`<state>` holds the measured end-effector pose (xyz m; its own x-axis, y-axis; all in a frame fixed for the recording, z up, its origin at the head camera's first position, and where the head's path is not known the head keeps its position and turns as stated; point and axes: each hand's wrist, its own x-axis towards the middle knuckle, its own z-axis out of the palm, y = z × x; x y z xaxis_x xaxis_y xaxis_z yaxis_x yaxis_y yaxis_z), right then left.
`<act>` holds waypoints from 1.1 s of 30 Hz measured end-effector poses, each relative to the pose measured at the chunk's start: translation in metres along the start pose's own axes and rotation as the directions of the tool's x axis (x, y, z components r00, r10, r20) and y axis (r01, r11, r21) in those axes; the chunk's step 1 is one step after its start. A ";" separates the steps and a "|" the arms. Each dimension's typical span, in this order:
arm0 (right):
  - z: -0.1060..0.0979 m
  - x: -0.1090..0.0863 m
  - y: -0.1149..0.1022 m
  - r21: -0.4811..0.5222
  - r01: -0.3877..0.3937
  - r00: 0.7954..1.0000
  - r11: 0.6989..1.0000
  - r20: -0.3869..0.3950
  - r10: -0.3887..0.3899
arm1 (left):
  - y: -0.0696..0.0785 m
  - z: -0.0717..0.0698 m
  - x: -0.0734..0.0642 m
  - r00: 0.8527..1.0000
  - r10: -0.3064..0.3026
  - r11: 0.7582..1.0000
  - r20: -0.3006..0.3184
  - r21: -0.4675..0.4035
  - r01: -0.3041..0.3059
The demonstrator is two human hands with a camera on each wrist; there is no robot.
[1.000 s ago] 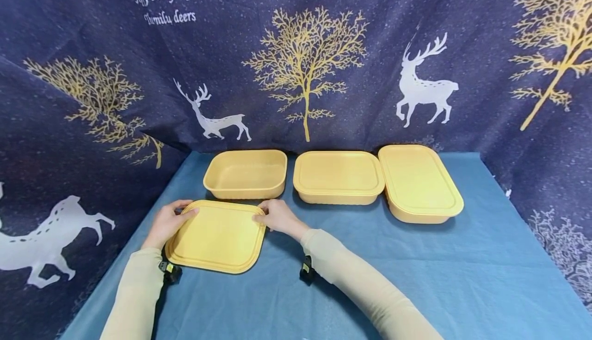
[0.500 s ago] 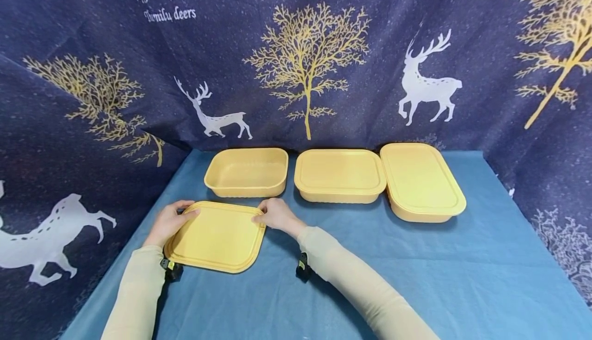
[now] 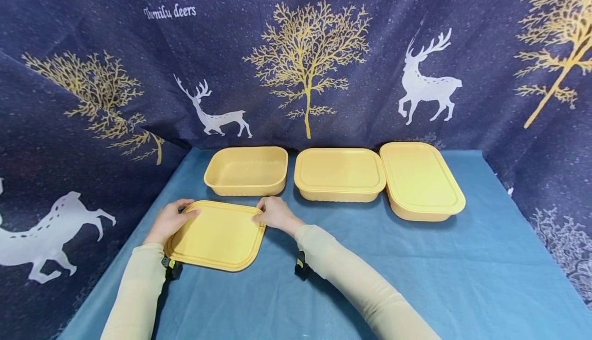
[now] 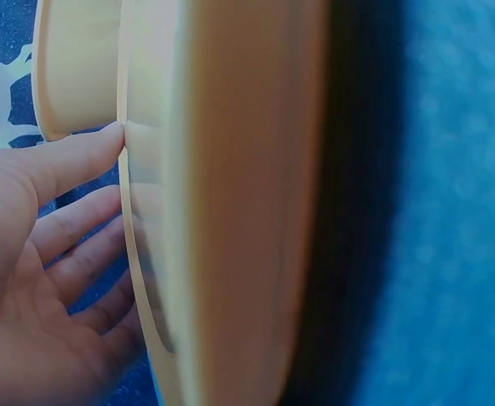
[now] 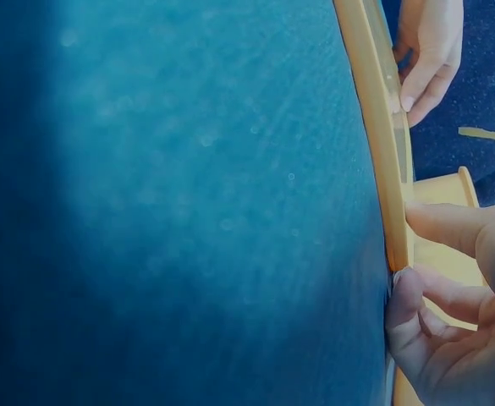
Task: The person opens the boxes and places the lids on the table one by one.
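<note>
A yellow rectangular lid (image 3: 215,234) with rounded corners lies face up low over the blue cloth. My left hand (image 3: 168,222) pinches its far left corner, the thumb on top and the other fingers behind the edge. At the far right corner, my right hand (image 3: 279,214) grips the rim between thumb and fingers. Seen edge-on in the right wrist view, the lid (image 5: 378,127) is a thin band with a raised rim. Just behind it stands an uncovered yellow box (image 3: 245,191), its inside bare.
To the right of the uncovered box, a lidded yellow box (image 3: 339,175) stands lengthwise. Beside that, another lidded box (image 3: 423,181) sits at an angle, close against it. A dark blue curtain (image 3: 277,62) printed with deer and trees hangs behind the blue tablecloth (image 3: 370,258).
Both hands keep their hold on the lid, which stays nearly in place. My right forearm has shifted slightly left, and the head view has moved a little.
</note>
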<state>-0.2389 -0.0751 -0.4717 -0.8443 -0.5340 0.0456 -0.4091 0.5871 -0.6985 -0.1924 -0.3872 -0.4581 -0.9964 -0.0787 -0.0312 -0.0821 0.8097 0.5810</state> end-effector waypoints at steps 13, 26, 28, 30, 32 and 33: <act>0.002 -0.001 -0.002 -0.017 -0.044 0.999 0.999 0.010 0.044 | -0.002 0.000 0.003 0.999 0.030 0.998 0.016 0.059 -0.031; -0.001 -0.001 -0.003 0.005 -0.029 0.999 1.000 0.029 0.029 | -0.001 -0.003 0.003 0.998 0.025 1.000 0.053 0.014 -0.026; -0.003 -0.001 -0.002 0.034 -0.033 0.998 0.999 0.053 0.031 | 0.000 -0.003 0.003 0.998 0.030 0.999 0.061 0.011 -0.031; -0.006 -0.002 0.000 0.065 -0.045 0.996 0.997 0.081 0.040 | 0.002 -0.003 0.003 0.997 0.032 0.999 0.070 0.008 -0.033; -0.010 -0.004 0.002 0.085 -0.061 0.992 0.995 0.112 0.051 | 0.004 -0.002 0.002 0.997 0.037 0.999 0.075 0.004 -0.037; -0.012 -0.005 0.003 0.087 -0.064 0.991 0.994 0.123 0.053 | 0.005 -0.002 0.002 0.997 0.043 0.999 0.071 0.006 -0.044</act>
<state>-0.2398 -0.0630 -0.4651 -0.8157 -0.5730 -0.0797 -0.3228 0.5652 -0.7592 -0.1948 -0.3848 -0.4538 -0.9980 -0.0021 -0.0633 -0.0383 0.8158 0.5771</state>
